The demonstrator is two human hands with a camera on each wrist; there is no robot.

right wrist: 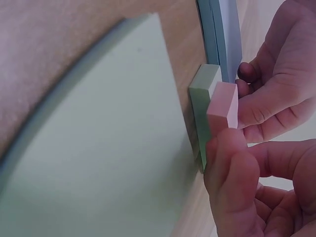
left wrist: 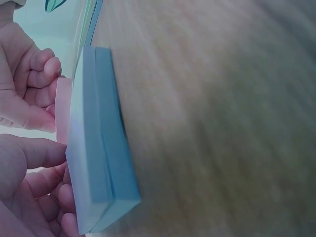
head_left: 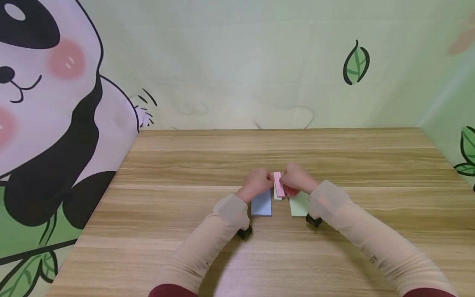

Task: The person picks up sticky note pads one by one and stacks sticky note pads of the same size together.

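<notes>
A narrow pink sticky note pad lies slightly askew over a narrow pale green pad. My right hand pinches the pink pad near its side with thumb and fingers. From the other side my left hand comes up with bent fingers, their tips at the pink pad's left edge; whether they grip it is hidden. Under the left wrist lies a wider blue pad, which shows two layers in the left wrist view. A wide pale green pad lies partly beneath the right hand.
All the pads lie on a wood-grain table. Behind it hangs a pale green backdrop with a panda picture at the left. Black wrist devices sit low by both forearms, close to the tabletop.
</notes>
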